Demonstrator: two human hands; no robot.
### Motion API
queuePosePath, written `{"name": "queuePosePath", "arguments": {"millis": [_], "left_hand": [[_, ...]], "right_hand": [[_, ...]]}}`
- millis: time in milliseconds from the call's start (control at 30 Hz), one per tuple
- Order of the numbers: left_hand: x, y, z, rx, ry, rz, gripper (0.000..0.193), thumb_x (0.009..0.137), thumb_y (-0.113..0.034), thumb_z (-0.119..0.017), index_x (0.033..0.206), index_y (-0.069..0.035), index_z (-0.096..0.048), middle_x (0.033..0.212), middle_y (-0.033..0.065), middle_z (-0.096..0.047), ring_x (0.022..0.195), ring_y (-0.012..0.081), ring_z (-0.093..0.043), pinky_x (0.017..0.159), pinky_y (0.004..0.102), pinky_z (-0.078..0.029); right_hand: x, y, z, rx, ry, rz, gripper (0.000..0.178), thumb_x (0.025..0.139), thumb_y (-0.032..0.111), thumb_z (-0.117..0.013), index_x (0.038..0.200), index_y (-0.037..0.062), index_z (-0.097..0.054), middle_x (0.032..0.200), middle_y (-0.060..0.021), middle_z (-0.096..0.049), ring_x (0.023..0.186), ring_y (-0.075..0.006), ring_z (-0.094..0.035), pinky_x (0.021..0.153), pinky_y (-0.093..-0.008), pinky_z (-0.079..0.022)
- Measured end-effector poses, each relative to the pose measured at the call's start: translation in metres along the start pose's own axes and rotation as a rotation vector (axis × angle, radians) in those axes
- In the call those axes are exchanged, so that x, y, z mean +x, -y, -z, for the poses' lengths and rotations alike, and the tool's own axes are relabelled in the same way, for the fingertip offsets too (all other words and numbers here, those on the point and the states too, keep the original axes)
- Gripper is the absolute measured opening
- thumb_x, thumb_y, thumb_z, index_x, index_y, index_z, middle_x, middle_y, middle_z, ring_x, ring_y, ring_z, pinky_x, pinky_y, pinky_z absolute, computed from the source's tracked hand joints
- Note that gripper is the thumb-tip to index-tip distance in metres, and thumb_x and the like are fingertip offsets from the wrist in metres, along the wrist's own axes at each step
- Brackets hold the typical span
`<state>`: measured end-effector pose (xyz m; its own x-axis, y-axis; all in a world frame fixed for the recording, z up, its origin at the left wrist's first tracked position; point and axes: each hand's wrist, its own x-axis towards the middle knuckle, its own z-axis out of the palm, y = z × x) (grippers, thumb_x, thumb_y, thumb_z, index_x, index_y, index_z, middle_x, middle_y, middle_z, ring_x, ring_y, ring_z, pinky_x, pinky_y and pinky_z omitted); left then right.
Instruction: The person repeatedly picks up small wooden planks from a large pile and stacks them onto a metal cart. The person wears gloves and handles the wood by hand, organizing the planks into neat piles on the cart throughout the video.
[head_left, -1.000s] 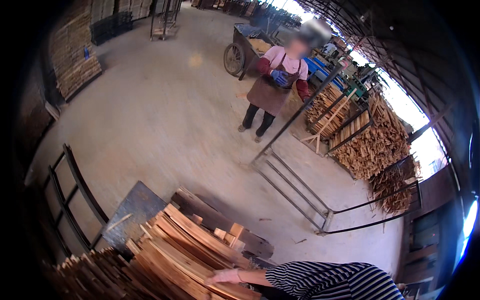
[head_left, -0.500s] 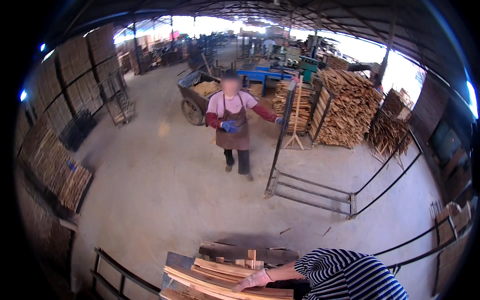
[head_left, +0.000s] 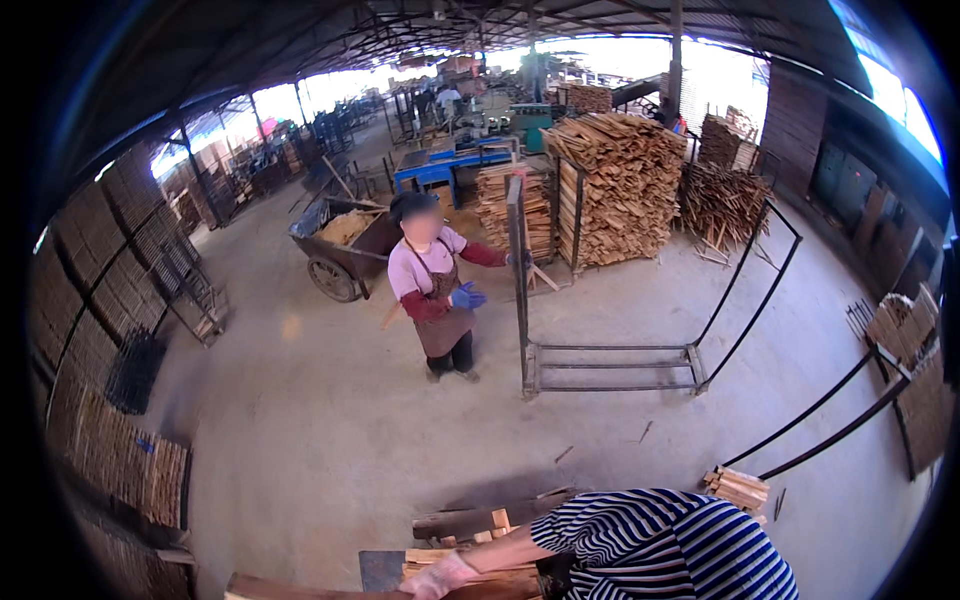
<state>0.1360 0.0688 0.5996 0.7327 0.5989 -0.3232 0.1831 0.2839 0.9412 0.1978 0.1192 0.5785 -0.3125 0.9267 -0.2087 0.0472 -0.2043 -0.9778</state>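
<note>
Neither of my hands shows. At the lower edge, a co-worker in a striped shirt point(head_left: 670, 545) bends over a pile of wooden strips point(head_left: 500, 578). That person's pale-gloved hand point(head_left: 440, 577) lies at the pile, touching the end of a long board point(head_left: 300, 588) that runs off to the left; how firmly the hand grips it cannot be made out. Small wooden blocks point(head_left: 500, 520) lie just beyond. Farther off, a second co-worker in a brown apron point(head_left: 440, 310) stands with one blue-gloved hand point(head_left: 467, 296) spread and the other arm reaching to a metal rack frame point(head_left: 518, 270).
A cart point(head_left: 340, 255) with sawdust-like material stands behind the aproned person. Tall wood stacks point(head_left: 620, 190) rise beyond the rack, and more stacks point(head_left: 115, 450) line the left. A small bundle of wood pieces point(head_left: 737, 487) sits beside curved metal bars point(head_left: 830, 420) at right.
The view has swung right. The striped-shirt co-worker's hand has moved left over the wood, and a long board now shows at lower left. The aproned person has turned toward the rack.
</note>
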Motion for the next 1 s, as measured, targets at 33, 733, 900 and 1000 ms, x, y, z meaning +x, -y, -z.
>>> {"name": "queuePosePath", "arguments": {"millis": [33,733,900,1000], "left_hand": [[0.001,-0.003,-0.014,-0.017,0.056,-0.006,0.085,0.090,-0.056,-0.077,0.152,-0.004,-0.049,0.131,0.0192,-0.066,0.114,0.0293,-0.064,0.099,0.0468,-0.052],[-0.213,0.051,0.224,-0.909,-0.992,-1.003,0.078,0.095,-0.058,-0.069,0.149,-0.005,-0.050,0.140,0.0128,-0.061,0.126,0.0285,-0.059,0.113,0.0446,-0.047],[-0.325,0.093,0.210,-1.015,-1.317,-1.189,0.088,0.088,-0.065,-0.071,0.148,-0.003,-0.050,0.137,0.0176,-0.063,0.124,0.0336,-0.062,0.111,0.0489,-0.051],[-0.286,0.057,0.192,-0.962,-1.565,-1.160,0.089,0.088,-0.068,-0.069,0.148,-0.004,-0.049,0.135,0.0170,-0.064,0.122,0.0345,-0.062,0.110,0.0490,-0.052]], "right_hand": [[0.001,0.010,-0.002,-0.025,-0.025,0.013,0.069,0.085,0.049,-0.076,0.134,0.0014,-0.064,0.108,-0.0118,-0.073,0.101,-0.0222,-0.067,0.090,-0.0396,-0.053],[0.017,0.203,-0.184,-1.106,0.261,0.437,0.118,0.081,0.055,-0.079,0.164,-0.0022,-0.017,0.148,-0.0322,-0.046,0.136,-0.0423,-0.051,0.111,-0.0485,-0.046],[0.007,0.183,-0.284,-0.994,0.589,0.560,0.112,0.083,0.053,-0.077,0.165,0.0014,-0.019,0.141,-0.0274,-0.052,0.135,-0.0403,-0.052,0.110,-0.0473,-0.047],[0.052,0.196,-0.229,-0.770,0.774,0.543,0.103,0.085,0.052,-0.076,0.163,0.0040,-0.029,0.138,-0.0261,-0.055,0.133,-0.0379,-0.054,0.110,-0.0449,-0.047]]}}
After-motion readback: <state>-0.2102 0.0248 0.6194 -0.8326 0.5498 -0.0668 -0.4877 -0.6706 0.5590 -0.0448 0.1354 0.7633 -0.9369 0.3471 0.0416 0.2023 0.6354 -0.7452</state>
